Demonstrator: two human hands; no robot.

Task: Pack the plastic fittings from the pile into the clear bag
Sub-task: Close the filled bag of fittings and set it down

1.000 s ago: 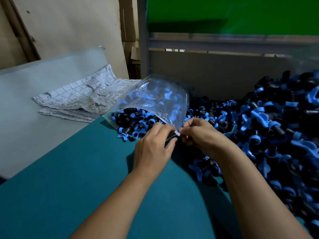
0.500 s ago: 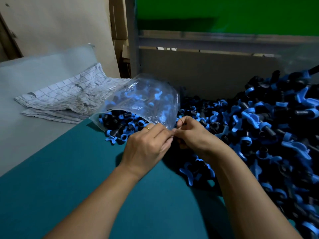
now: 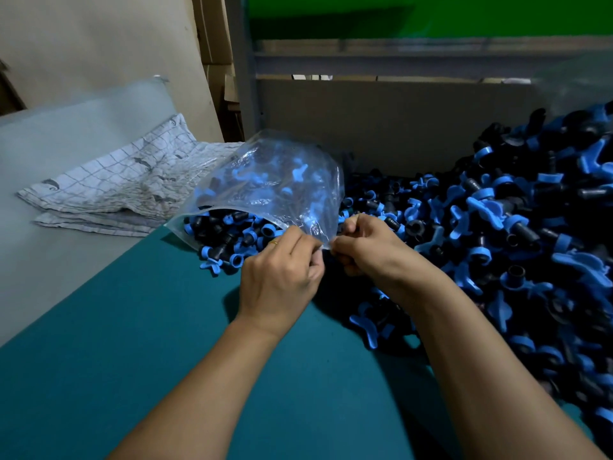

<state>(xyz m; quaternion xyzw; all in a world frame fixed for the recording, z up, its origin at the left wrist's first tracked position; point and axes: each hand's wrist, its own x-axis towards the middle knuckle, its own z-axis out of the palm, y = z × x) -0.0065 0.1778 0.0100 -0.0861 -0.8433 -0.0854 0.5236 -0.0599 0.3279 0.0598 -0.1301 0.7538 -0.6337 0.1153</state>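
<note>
A clear plastic bag (image 3: 275, 180) lies on its side on the teal table (image 3: 139, 343), its mouth facing me, with several black-and-blue fittings (image 3: 229, 234) inside and a few at its lip. My left hand (image 3: 282, 270) and my right hand (image 3: 361, 247) both pinch the bag's near right corner, fingertips almost touching. A large pile of black and blue plastic fittings (image 3: 497, 234) spreads over the right side of the table, right behind my right hand.
A folded checked cloth (image 3: 116, 190) lies on a grey surface (image 3: 49, 154) to the left of the bag. A beige board (image 3: 381, 117) and a metal frame close off the back. A green panel (image 3: 431, 14) is above.
Both hands have stayed pinched on the bag's corner. The bag's upper film has lifted and puffed a little more; the view has shifted slightly.
</note>
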